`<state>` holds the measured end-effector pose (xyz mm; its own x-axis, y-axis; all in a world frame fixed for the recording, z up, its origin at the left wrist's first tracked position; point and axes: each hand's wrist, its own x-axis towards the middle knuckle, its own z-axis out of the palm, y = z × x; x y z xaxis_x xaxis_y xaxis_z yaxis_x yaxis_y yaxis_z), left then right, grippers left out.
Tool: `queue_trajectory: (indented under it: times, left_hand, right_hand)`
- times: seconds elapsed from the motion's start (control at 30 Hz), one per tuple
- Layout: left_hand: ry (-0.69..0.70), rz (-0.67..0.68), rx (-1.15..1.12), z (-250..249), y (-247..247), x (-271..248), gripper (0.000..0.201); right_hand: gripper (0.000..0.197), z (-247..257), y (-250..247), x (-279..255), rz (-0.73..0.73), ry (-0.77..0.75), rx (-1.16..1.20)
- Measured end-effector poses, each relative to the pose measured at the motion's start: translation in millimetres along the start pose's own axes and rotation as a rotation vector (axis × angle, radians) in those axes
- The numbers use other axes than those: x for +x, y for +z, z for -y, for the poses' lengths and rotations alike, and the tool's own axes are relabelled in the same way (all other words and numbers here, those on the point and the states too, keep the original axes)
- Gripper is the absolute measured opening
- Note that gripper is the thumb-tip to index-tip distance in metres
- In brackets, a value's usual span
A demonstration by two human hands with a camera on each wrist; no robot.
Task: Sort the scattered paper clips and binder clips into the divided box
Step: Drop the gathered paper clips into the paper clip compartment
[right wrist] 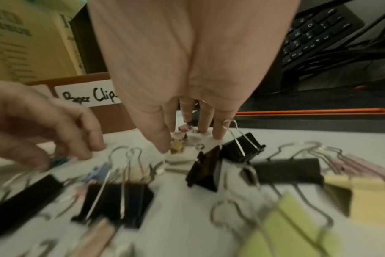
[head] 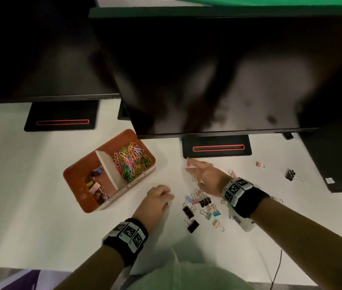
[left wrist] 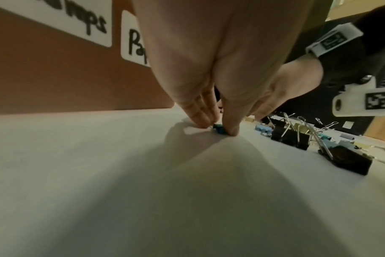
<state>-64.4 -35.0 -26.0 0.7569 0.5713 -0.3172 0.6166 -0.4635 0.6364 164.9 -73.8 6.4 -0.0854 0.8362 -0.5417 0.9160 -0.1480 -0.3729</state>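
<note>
Now, left hand [left wrist: 209,73]: pinching teal clip [left wrist: 285,130] on desk [left wrist: 143,191]
Box [head: 82,204]: just left of it
Right hand [head: 204,174]: fingers spread

Head view steeply down, wrist views desk-level — both sharing binder clips [left wrist: 289,137].

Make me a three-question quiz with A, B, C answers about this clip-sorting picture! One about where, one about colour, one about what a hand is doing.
1. Where do the paper clips lie?
A. the box's far compartment
B. the near compartment
C. on a monitor stand

2. What colour is the box?
A. green
B. orange-brown
C. white

3. What is the left hand doing?
A. lying flat
B. pinching a small teal clip on the desk
C. holding the box

Answers: 1 A, the colourful heap fills the far side; 2 B, its walls show that; 3 B, thumb and fingertips meet on it.
</note>
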Motion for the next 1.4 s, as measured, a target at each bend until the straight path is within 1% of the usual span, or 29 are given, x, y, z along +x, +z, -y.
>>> queue_trajectory:
  times: [0.1, 0.2, 0.33, 0.43, 0.5, 0.6, 0.67, 0.73, 0.77, 0.83, 0.93, 1.03, 1.17, 1.23, 1.33, 1.4]
  left_hand:
    - [0.008, -0.034, -0.025, 7.4, 2.0, -2.0, 0.017]
    - [-0.027, 0.005, -0.052, 10.7, 0.2, -1.9, 0.007]
    - [-0.012, 0.035, -0.065, 10.5, -3.5, -1.7, 0.006]
    - [0.015, 0.031, -0.118, 10.0, -5.4, -3.2, 0.015]
    - [0.035, 0.021, -0.127, 6.8, -6.1, -3.3, 0.023]
    - [0.074, 0.033, -0.122, -4.8, -8.1, 2.8, 0.033]
    - [0.139, 0.07, -0.122, -13.8, -8.0, 11.8, 0.04]
    - [0.221, 0.143, -0.066, -22.0, -5.0, 22.2, 0.046]
    - [0.243, 0.178, -0.042, -25.0, -3.2, 26.3, 0.045]
    - [0.248, 0.248, 0.011, -29.3, -1.9, 32.7, 0.038]
    - [0.308, 0.26, 0.12, -28.2, 0.9, 40.3, 0.034]
    - [0.266, 0.25, 0.123, -24.5, 0.1, 42.2, 0.028]
    - [0.193, 0.206, 0.084, -18.3, -1.3, 38.2, 0.015]
    - [0.172, 0.188, 0.075, -16.7, -1.4, 35.2, 0.015]
    - [0.17, 0.181, 0.079, -15.0, -2.8, 32.0, 0.019]
    - [0.165, 0.181, 0.081, -12.5, -4.0, 30.0, 0.016]
  right_hand:
    - [0.058, 0.2, 11.4, -7.9, -0.029, -0.022, -0.008]
    - [0.046, 0.3, 16.4, -10.9, -0.074, -0.019, 0.002]
    - [0.029, -0.2, 16.5, -6.6, -0.121, -0.012, 0.065]
    - [0.017, 0.1, 13.3, -1.0, -0.109, -0.01, 0.089]
    - [0.02, 0.8, 12.1, 1.8, -0.097, -0.004, 0.109]
    - [0.031, 3.6, 7.9, 3.3, -0.091, 0.029, 0.154]
    - [0.039, 4.4, 5.9, 3.7, -0.078, 0.048, 0.176]
    - [0.045, 4.4, 4.9, 4.1, -0.055, 0.077, 0.181]
    - [0.045, 4.3, 4.7, 4.3, -0.049, 0.089, 0.188]
    - [0.041, 4.2, 4.3, 5.1, -0.043, 0.105, 0.194]
    - [0.031, 3.2, 3.1, 4.3, -0.042, 0.129, 0.189]
    - [0.024, 1.8, 4.8, 2.4, -0.06, 0.109, 0.201]
    - [0.018, 0.6, 8.8, 0.3, -0.087, 0.084, 0.242]
    - [0.016, 0.7, 11.4, -0.8, -0.116, 0.07, 0.276]
    - [0.02, 2.3, 8.9, -6.4, -0.177, 0.067, 0.37]
    - [0.026, 1.3, 3.0, -12.9, -0.162, 0.058, 0.36]
